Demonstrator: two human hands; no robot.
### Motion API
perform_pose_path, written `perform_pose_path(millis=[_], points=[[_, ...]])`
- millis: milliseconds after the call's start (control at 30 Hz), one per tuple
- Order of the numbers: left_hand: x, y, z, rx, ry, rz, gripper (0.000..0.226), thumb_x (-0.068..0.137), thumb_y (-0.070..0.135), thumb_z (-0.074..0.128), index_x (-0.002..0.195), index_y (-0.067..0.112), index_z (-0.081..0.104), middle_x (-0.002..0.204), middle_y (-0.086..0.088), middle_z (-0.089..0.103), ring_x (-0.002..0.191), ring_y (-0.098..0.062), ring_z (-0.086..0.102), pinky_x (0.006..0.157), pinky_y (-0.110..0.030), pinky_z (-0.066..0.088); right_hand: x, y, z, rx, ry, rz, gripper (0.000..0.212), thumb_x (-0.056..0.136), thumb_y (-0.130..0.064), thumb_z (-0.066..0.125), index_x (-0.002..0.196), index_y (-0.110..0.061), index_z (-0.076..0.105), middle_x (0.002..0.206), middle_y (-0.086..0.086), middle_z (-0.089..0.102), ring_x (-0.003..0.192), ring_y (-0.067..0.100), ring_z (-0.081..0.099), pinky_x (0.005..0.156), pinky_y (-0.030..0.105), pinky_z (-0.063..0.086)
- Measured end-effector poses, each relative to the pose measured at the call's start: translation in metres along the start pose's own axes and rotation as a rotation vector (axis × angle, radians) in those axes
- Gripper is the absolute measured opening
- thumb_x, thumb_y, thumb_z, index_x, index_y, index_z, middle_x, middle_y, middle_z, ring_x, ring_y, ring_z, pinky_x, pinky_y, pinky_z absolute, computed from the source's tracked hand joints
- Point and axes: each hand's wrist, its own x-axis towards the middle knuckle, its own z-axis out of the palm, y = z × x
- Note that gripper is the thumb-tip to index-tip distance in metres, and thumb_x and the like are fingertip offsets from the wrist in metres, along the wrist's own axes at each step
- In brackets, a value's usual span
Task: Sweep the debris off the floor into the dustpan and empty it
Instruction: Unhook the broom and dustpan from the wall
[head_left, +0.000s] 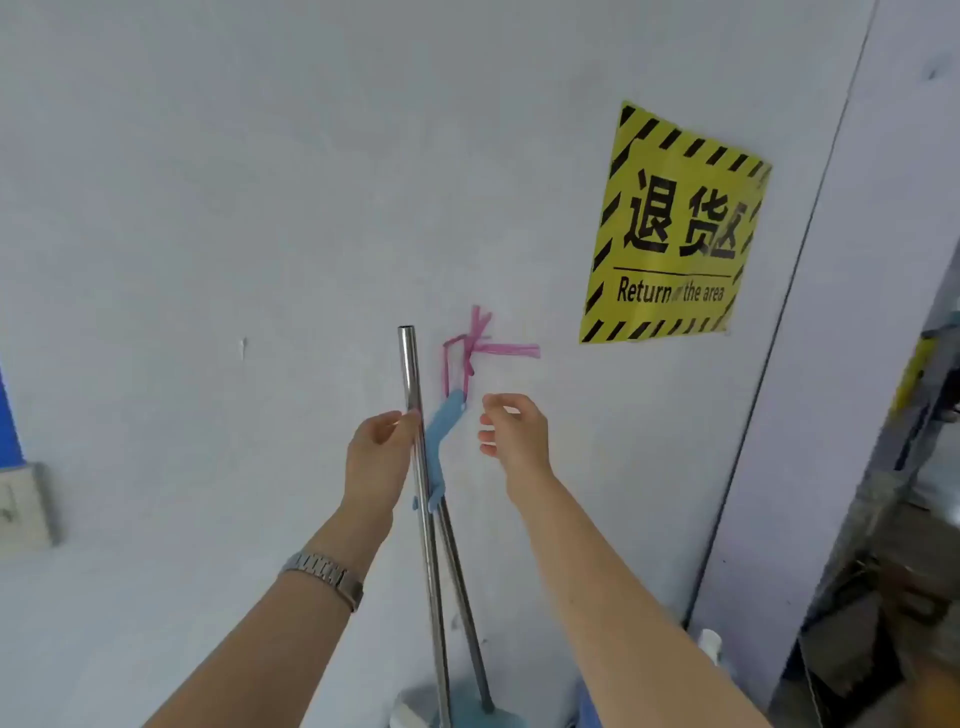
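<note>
Left hand (382, 457) grips the steel handle (415, 415); right hand (514, 431) hovers half-open, empty, beside the blue handle (441, 431).

bright, even light | soft blur | wide-angle bending at edges

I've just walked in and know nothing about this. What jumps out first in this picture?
The yellow and black sign on the pale wall, upper right, reading "Return the area". Next, in the centre, two bare arms reach forward: the left hand is at a shiny metal pole, while the right hand hovers open near a blue handle hung from pink string.
</note>
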Motion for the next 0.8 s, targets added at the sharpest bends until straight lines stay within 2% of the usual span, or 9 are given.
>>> perform_pose_path(millis=[100,167,233,333,400,500,567,633,800], points=[[0.025,0.010,0.022,0.073,0.074,0.078,0.029,0.088,0.037,0.062,0.108,0.016,0.060,0.101,0.004,0.062,0.089,-0.010,0.056,0.080,-0.027,0.042,0.048,-0.002,0.010,-0.062,-0.033,-0.013,0.003,0.090,-0.023,0.061,0.093,-0.024,0.062,0.099,0.004,0.063,0.085,0.020,0.061,0.074,0.030,0.055],[0.040,0.021,0.031,0.093,0.126,0.121,0.024,0.087,0.036,0.064,0.098,0.015,0.062,0.089,0.004,0.060,0.079,-0.009,0.055,0.071,-0.023,0.042,0.076,0.001,0.019,-0.068,-0.021,-0.022,0.007,0.088,-0.025,0.063,0.095,-0.025,0.061,0.107,0.003,0.064,0.095,0.023,0.062,0.084,0.036,0.055],[0.054,0.025,0.037,0.102,0.132,0.154,0.025,0.086,0.035,0.065,0.092,0.011,0.067,0.084,-0.002,0.065,0.077,-0.014,0.060,0.069,-0.026,0.046,0.098,0.003,0.025,-0.109,0.012,-0.046,0.017,0.088,-0.029,0.064,0.102,-0.021,0.060,0.107,0.002,0.063,0.097,0.022,0.061,0.087,0.037,0.053],[0.060,0.022,0.047,0.071,0.104,0.136,0.022,0.087,0.032,0.065,0.092,0.011,0.068,0.085,-0.003,0.074,0.080,-0.015,0.069,0.074,-0.028,0.053,0.116,0.010,0.034,-0.228,-0.007,-0.080,0.022,0.091,-0.030,0.061,0.092,-0.007,0.063,0.087,0.003,0.062,0.080,0.021,0.059,0.072,0.029,0.050],[0.060,0.018,0.050,0.059,0.107,0.121,0.026,0.089,0.031,0.062,0.094,0.007,0.067,0.077,-0.003,0.073,0.070,-0.012,0.070,0.068,-0.024,0.056,0.120,0.016,0.041,-0.272,-0.035,-0.092,0.030,0.093,-0.030,0.057,0.094,-0.001,0.066,0.083,0.006,0.064,0.078,0.024,0.062,0.068,0.029,0.051],[0.058,0.015,0.049,0.077,0.111,0.136,0.032,0.094,0.037,0.053,0.082,0.009,0.060,0.057,-0.001,0.057,0.049,-0.011,0.056,0.059,-0.025,0.054,0.118,0.016,0.047,-0.284,-0.037,-0.141,0.025,0.097,-0.022,0.050,0.097,-0.004,0.067,0.087,0.003,0.063,0.083,0.021,0.060,0.078,0.032,0.052],[0.055,0.020,0.048,0.134,0.102,0.151,0.034,0.095,0.041,0.050,0.075,0.014,0.046,0.057,0.001,0.043,0.048,-0.012,0.044,0.055,-0.025,0.048,0.115,0.009,0.048,-0.258,-0.010,-0.174,0.021,0.098,-0.018,0.048,0.096,-0.007,0.065,0.087,0.000,0.062,0.083,0.017,0.057,0.079,0.029,0.051],[0.053,0.029,0.045,0.134,0.105,0.164,0.035,0.094,0.042,0.049,0.074,0.016,0.039,0.059,0.001,0.039,0.050,-0.012,0.038,0.053,-0.025,0.044,0.112,-0.002,0.047,-0.215,0.002,-0.229,0.018,0.098,-0.017,0.047,0.091,-0.010,0.062,0.085,0.000,0.060,0.080,0.015,0.056,0.075,0.026,0.048],[0.044,0.056,0.034,0.077,0.126,0.242,0.034,0.094,0.041,0.050,0.075,0.016,0.038,0.059,0.000,0.038,0.049,-0.013,0.037,0.052,-0.025,0.041,0.095,-0.036,0.047,-0.213,-0.013,-0.363,0.016,0.098,-0.015,0.047,0.086,-0.010,0.055,0.075,-0.007,0.055,0.068,0.001,0.051,0.061,0.012,0.040]])
